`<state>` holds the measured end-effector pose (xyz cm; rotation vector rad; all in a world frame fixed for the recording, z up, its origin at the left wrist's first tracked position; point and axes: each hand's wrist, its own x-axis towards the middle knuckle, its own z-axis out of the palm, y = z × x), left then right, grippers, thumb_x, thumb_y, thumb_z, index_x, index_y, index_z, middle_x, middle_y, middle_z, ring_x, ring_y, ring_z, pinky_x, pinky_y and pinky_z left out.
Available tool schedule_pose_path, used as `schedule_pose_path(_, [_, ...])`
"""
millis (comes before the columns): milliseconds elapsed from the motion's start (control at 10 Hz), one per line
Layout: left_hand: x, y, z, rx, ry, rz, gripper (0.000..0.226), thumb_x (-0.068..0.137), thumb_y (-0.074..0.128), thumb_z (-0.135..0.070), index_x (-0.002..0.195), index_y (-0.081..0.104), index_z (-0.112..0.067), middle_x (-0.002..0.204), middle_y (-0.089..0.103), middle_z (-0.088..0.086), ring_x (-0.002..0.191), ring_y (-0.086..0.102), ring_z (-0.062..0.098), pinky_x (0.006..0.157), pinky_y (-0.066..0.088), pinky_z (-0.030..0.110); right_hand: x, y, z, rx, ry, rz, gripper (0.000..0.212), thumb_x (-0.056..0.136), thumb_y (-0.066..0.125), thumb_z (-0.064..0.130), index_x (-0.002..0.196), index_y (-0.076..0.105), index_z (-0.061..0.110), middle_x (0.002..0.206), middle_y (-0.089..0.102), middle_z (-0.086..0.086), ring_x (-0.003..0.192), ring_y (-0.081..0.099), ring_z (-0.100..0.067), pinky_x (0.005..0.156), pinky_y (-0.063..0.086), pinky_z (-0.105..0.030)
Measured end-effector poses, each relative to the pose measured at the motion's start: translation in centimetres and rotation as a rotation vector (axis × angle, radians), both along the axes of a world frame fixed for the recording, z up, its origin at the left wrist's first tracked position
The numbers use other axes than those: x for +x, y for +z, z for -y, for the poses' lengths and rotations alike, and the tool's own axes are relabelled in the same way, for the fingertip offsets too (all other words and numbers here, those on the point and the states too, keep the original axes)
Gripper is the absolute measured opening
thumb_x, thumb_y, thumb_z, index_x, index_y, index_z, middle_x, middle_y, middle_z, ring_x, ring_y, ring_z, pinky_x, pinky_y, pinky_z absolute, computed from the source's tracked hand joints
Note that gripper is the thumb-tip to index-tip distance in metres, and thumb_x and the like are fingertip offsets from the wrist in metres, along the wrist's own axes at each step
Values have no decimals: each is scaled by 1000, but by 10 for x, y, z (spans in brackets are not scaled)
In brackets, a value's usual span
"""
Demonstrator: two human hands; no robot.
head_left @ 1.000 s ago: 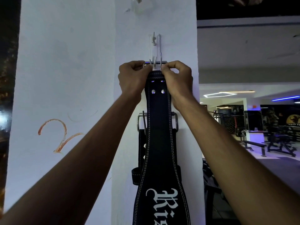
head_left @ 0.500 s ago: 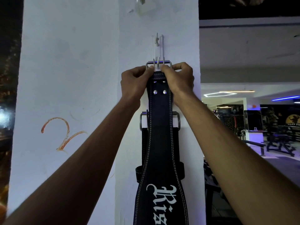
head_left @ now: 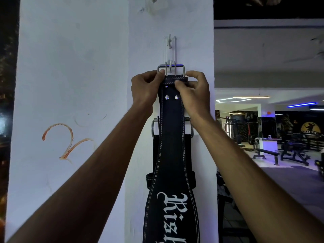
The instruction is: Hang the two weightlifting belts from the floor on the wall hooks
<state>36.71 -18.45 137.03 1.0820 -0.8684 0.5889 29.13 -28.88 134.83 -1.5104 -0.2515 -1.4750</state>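
Observation:
A black weightlifting belt (head_left: 171, 155) with white stitching and white lettering hangs down the white pillar. Its metal buckle (head_left: 171, 68) sits over the lower prong of a white wall hook (head_left: 169, 50). My left hand (head_left: 145, 88) pinches the belt's top left corner just under the buckle. My right hand (head_left: 194, 92) grips the top right corner. Behind this belt a second black belt (head_left: 155, 151) hangs lower on the pillar, with its own metal buckle (head_left: 155, 127) showing at both sides. What holds the second belt is hidden.
The pillar (head_left: 87, 67) carries an orange scrawl (head_left: 68, 141) on its left face. A clear fixture (head_left: 154, 4) sticks out near the top. To the right lies a gym floor with benches (head_left: 266, 153) and machines (head_left: 296, 151) under blue lights.
The buckle has risen and now sits over the hook's lower prong. Both hands have slid down a little from the buckle to the belt's top corners.

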Motion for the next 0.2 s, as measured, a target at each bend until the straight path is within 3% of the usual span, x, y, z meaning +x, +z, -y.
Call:
schedule_pose_path(100, [-2, -7, -2, 6, 35, -14, 38, 84, 75, -42, 106, 80, -12, 102, 81, 4, 96, 76, 16, 100, 58, 49, 0, -11, -1, -84, -86, 64, 38, 89, 70, 18, 124, 59, 16, 86, 64, 20, 71, 66, 9, 68, 54, -11])
schedule_pose_path(200, [-3, -20, -9, 10, 137, -10, 53, 85, 72, -52, 123, 73, -14, 114, 77, -3, 105, 72, 9, 100, 58, 36, 0, -25, -3, -77, -118, 124, 37, 93, 66, 20, 129, 58, 15, 97, 66, 11, 87, 67, -1, 72, 51, -7])
